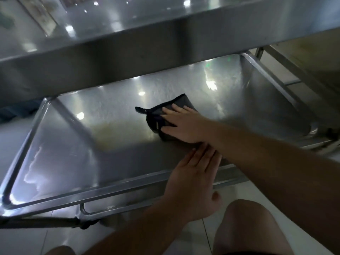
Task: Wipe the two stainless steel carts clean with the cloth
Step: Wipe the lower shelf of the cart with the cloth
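A stainless steel cart fills the head view; its lower shelf point(73, 159) is a shallow tray below me. A dark folded cloth point(176, 104) lies flat near the middle of that shelf. My right hand point(184, 124) presses down on the cloth with fingers spread, covering its near half. My left hand point(193, 173) rests flat over the shelf's near rim, fingers pointing toward the cloth, holding nothing. The cart's upper shelf point(128, 43) juts across the top of the view and hides the far part of the lower shelf.
A yellowish smear point(117, 131) marks the lower shelf left of the cloth. The cart's frame bar and joint point(81, 219) run below the near rim. White floor tiles point(207, 232) and my bare knee point(248, 223) are beneath.
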Available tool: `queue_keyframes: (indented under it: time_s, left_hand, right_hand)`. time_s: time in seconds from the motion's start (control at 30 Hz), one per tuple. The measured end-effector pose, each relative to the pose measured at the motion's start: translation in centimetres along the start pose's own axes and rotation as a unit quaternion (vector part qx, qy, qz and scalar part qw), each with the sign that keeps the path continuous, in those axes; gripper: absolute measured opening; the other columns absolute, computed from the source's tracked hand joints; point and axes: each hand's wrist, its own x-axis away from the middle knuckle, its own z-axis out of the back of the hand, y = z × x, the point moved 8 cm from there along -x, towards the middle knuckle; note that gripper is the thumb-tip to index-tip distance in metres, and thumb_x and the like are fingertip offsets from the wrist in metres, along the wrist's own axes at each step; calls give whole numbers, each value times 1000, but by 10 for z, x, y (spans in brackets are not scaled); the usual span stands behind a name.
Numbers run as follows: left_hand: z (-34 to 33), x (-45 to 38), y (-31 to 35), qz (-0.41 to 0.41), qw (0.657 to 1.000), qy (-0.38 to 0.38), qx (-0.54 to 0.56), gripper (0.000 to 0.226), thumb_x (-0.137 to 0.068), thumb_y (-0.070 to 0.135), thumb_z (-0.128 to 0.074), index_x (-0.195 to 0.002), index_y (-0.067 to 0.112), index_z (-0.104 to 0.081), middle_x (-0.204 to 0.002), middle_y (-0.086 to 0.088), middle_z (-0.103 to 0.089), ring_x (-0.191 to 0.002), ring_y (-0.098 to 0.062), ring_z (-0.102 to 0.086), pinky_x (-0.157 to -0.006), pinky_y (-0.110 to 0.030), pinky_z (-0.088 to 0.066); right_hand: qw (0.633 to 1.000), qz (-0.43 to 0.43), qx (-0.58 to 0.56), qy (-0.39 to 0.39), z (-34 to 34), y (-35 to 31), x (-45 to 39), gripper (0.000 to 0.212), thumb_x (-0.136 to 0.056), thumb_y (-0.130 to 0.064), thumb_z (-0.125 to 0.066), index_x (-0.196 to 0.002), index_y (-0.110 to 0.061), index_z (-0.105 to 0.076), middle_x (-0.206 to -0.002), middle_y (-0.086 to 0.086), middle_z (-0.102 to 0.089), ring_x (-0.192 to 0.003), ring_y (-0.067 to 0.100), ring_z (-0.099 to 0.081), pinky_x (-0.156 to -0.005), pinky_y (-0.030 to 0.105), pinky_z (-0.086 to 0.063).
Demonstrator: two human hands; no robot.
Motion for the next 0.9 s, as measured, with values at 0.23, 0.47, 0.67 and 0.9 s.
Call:
queue_keyframes:
  time_s: [0.23, 0.47, 0.67, 0.9]
  left_hand:
    - [10, 5, -5, -38, 998, -1, 56, 97, -94, 50, -54, -169, 15, -4, -177, -5, 8, -162, -16, 12, -129, -31, 10]
    - [15, 97, -109, 144, 989, -1, 14, 82, -101, 66, -14, -170, 25, -4, -177, 4, 7, -160, -10, 16, -127, -30, 15]
    - [2, 122, -133, 227, 974, -13, 15, 84, -101, 66, -1, -170, 19, -9, -177, -5, 0, -163, -18, 7, -131, -40, 3]
    - [6, 123, -133, 196, 980, -18, 18, 85, -100, 65, 2, -170, 17, -6, -177, -6, 2, -163, -19, 10, -132, -40, 3]
  right_hand:
    - [964, -242, 0, 111, 33, 142, 88, 69, -103, -65, -29, -162, -31, -26, -172, -4, -13, -158, 27, -10, -125, 48, -11]
    - [922, -365, -39, 125, 24, 145, 97, 84, -92, -73, -13, -164, -30, -18, -173, -5, -5, -159, 27, -1, -126, 52, -4]
    - [958, -257, -1, 127, 6, 5, 9, 73, -99, -63, -20, -162, -26, -24, -173, -3, -9, -159, 28, -4, -126, 52, -7]
    - [996, -41, 36, 71, -10, -79, -18, 70, -102, -66, -19, -163, -32, -21, -172, -9, -11, -158, 19, -7, -127, 44, -9]
